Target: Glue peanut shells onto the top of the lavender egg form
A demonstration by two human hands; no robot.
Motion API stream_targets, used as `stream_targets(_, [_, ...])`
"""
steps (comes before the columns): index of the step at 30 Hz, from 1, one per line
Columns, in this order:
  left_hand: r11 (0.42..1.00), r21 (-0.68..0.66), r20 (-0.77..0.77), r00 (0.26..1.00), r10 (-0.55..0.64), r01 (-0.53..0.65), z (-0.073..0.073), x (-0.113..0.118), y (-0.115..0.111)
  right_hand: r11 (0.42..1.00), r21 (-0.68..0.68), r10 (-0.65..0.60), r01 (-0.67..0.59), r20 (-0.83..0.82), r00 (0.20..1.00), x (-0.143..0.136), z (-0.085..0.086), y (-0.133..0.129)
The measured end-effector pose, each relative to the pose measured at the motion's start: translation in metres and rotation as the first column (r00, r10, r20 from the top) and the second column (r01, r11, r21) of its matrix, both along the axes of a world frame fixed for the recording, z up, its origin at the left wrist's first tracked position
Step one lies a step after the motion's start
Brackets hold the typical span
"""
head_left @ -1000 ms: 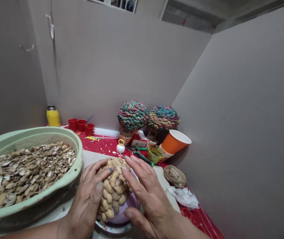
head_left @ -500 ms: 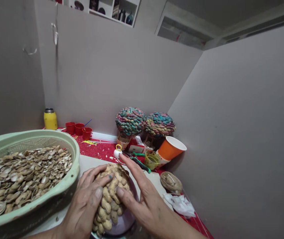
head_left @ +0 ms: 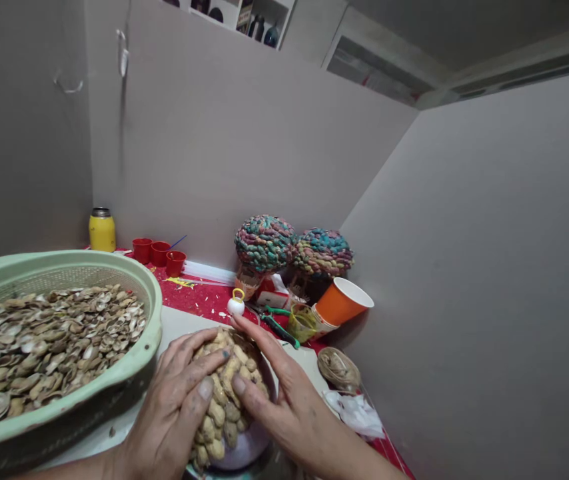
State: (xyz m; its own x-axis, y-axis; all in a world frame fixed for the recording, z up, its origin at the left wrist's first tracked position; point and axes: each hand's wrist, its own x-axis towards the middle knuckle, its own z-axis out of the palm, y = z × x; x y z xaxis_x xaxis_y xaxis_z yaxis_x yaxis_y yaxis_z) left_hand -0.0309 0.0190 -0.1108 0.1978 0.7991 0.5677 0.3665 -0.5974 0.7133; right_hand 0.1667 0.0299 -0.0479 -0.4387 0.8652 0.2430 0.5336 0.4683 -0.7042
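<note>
A rounded dome (head_left: 227, 393) covered in tan peanut shells stands low in the middle, with a smooth lilac surface bare at its lower right. My left hand (head_left: 177, 393) lies over its left side, fingers on the upper shells and thumb along the front. From the right, my right hand (head_left: 284, 393) cups the dome, its thumb pressed on the front shells and its fingers reaching over the far side. What supports the dome is mostly hidden. To the left, a pale green colander (head_left: 152, 333) holds many loose, split shells.
Two multicoloured shell-covered balls (head_left: 264, 243) stand on small bases at the back. Nearby are an orange paper cup (head_left: 342, 303), green-handled pliers (head_left: 282, 330), a twine coil (head_left: 338, 369) and a white plastic bag (head_left: 357, 413). Red cups (head_left: 175, 263) and a yellow bottle (head_left: 102, 230) stand back left.
The camera view has tilted and shifted slightly. Both hands stay on the peanut-shell dome in nearly the same grip, with only slight finger movement.
</note>
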Motion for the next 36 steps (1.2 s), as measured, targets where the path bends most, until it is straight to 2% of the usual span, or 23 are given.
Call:
stream_targets(5, [1.000,-0.003,0.010,1.000,-0.015,0.015,-0.001,0.000,0.000,0.999,0.026,-0.034,0.036,-0.096,0.995,0.004,0.000,-0.002])
stream_targets(9, [1.000,-0.013,0.028,0.999,-0.023,0.024,0.000,0.000,0.000,0.996,0.068,-0.056,0.064,-0.107,0.993,0.007,0.002,-0.007])
stream_targets(15, [0.999,-0.014,0.066,0.997,-0.043,0.044,0.003,0.003,0.001,0.988,0.151,0.004,0.005,-0.058,0.998,0.003,-0.006,-0.015])
stream_targets(19, [0.999,-0.011,0.065,0.997,-0.051,0.051,0.003,0.003,0.000,0.990,0.143,0.024,-0.016,-0.059,0.998,0.001,-0.010,-0.015])
stream_targets(25, [0.998,-0.014,0.056,0.996,-0.065,0.066,0.001,0.001,0.000,0.986,0.155,-0.036,0.065,-0.183,0.983,0.008,-0.005,-0.013])
stream_targets(28, [0.998,-0.021,0.073,0.995,-0.063,0.065,0.002,0.001,0.001,0.948,0.305,-0.019,0.092,-0.235,0.972,0.012,-0.006,-0.013])
stream_targets(32, [0.998,-0.020,0.080,0.995,-0.064,0.066,0.002,0.002,0.001,0.833,0.552,0.058,0.034,-0.147,0.987,0.013,-0.010,-0.016])
stream_targets(36, [0.998,-0.021,0.074,0.995,-0.065,0.067,0.002,0.002,0.000,0.758,0.651,0.111,0.033,-0.180,0.977,0.011,-0.012,-0.024])
